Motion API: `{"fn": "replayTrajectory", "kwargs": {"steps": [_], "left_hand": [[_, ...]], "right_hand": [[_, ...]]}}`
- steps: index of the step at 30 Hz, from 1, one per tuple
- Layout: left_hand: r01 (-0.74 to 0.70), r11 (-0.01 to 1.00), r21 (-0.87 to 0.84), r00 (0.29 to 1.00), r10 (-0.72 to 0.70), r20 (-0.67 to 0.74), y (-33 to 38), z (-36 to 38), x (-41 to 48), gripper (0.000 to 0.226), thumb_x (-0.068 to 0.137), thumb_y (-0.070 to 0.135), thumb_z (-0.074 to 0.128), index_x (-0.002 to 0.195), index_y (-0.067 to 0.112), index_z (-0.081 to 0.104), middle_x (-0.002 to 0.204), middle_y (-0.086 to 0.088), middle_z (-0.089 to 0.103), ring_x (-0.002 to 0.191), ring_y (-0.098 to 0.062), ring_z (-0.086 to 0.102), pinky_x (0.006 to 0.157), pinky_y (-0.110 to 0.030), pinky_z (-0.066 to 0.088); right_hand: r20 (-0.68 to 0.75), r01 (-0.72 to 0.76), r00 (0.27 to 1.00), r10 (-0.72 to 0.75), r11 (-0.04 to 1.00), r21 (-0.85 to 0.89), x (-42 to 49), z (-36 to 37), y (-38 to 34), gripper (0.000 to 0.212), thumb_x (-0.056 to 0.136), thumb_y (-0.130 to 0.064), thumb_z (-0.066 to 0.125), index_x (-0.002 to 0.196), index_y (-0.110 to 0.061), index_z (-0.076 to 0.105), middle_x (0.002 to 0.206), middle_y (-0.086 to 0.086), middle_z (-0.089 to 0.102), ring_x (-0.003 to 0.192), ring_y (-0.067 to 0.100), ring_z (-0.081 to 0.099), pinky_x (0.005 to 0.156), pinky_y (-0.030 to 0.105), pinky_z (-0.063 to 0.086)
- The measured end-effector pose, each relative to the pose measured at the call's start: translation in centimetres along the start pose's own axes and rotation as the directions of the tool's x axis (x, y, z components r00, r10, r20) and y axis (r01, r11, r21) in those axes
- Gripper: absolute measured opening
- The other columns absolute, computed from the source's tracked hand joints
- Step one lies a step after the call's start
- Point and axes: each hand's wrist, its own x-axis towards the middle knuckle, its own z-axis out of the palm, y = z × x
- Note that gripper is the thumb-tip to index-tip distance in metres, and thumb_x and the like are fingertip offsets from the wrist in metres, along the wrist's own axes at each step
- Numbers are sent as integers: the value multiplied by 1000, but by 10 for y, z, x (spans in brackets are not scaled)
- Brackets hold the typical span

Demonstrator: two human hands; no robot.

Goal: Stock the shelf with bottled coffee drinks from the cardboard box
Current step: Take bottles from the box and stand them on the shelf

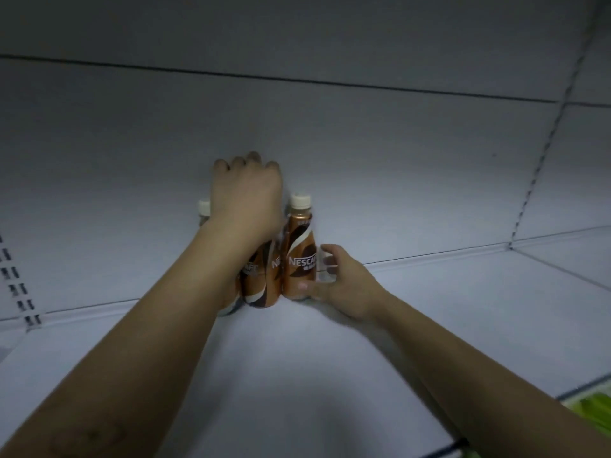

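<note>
Several brown bottled coffee drinks with white caps stand grouped at the back of a white shelf. My left hand lies over the tops of the left bottles, fingers curled down over their caps. One more white cap peeks out left of that hand. My right hand wraps the lower part of the rightmost bottle, thumb at its base and fingers behind it. That bottle stands upright on the shelf, touching its neighbour. The cardboard box is out of view.
The shelf's white back panel rises right behind the bottles. A slotted upright divides the bay at right, and slotted strips show at the left edge. Something green lies below the shelf's front edge at lower right.
</note>
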Motion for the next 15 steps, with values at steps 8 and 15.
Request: {"fn": "replayTrajectory", "kwargs": {"steps": [8,15], "left_hand": [[-383,823,-420,921,372,-112,132,-34,-22,55,77,55,64,120,22,53,122,-4,57,111,-25,50,92,-39,35],[-636,417,-649,622,775,-111,314,-43,-80,61,77,57,61,126,23,49,128,-3,50,118,-24,45,96,-42,36]], "right_hand": [[-353,-102,935,44,984,-148,-98,-127,21,92,62,-61,76,140,-32,38,137,-4,51,119,8,48,91,26,39],[-669,-502,704,239,834,-231,-267,-219,92,89,67,-49,81,140,-17,42,141,9,46,129,21,44,99,26,35]]}}
